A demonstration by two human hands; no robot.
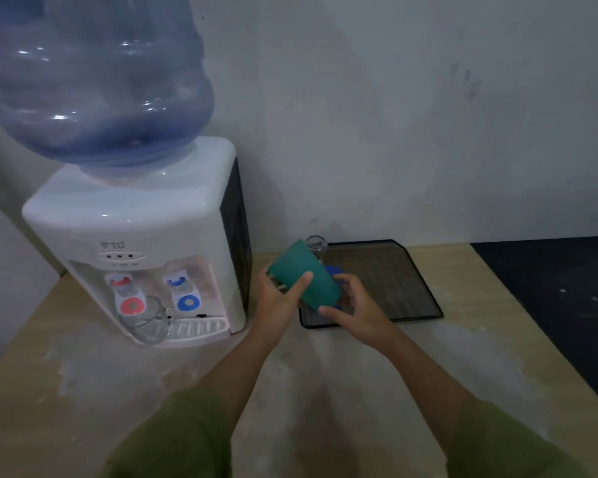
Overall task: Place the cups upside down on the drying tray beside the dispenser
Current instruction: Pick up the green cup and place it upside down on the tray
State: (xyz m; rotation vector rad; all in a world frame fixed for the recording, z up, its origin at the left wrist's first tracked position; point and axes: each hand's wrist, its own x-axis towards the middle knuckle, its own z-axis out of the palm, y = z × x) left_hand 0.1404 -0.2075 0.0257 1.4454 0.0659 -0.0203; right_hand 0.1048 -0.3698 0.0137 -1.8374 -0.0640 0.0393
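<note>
**Green cup tilted over tray's near-left corner, both hands on it**

Green cup (pixel 304 282): smooth opaque plastic, tapered cylinder, matte. Held tilted, one end up-left, other end down-right; which end is the mouth, cannot tell. Above near-left corner of drying tray (pixel 418 270), not touching it.

Left hand (pixel 278 298): grip clamped on cup's left side, thumb across the front wall. Right hand (pixel 351 303): grip closed round cup's lower end, fingers partly hidden behind it. Olive sleeves at both forearms.

Drying tray: flat, rectangular w/ rounded corners, dark rim, greyish ribbed or mesh inner surface. Lies on worktop (pixel 118 374) just right of dispenser (pixel 145 243).

Behind the green cup: clear glass (pixel 316 244), round end up, at tray's far-left corner, mostly blocked. Blue item (pixel 334 271) peeks out betw. cup and right hand; shape unclear.

Dispenser: white glossy plastic, dark vented side, red and blue taps. Blue translucent water bottle (pixel 94 81) inverted on top. Another clear glass (pixel 145 320) sits tilted at drip grille under red tap.

Worktop: pale wood-look, worn whitish patches. Wall behind grey, scuffed.
</note>
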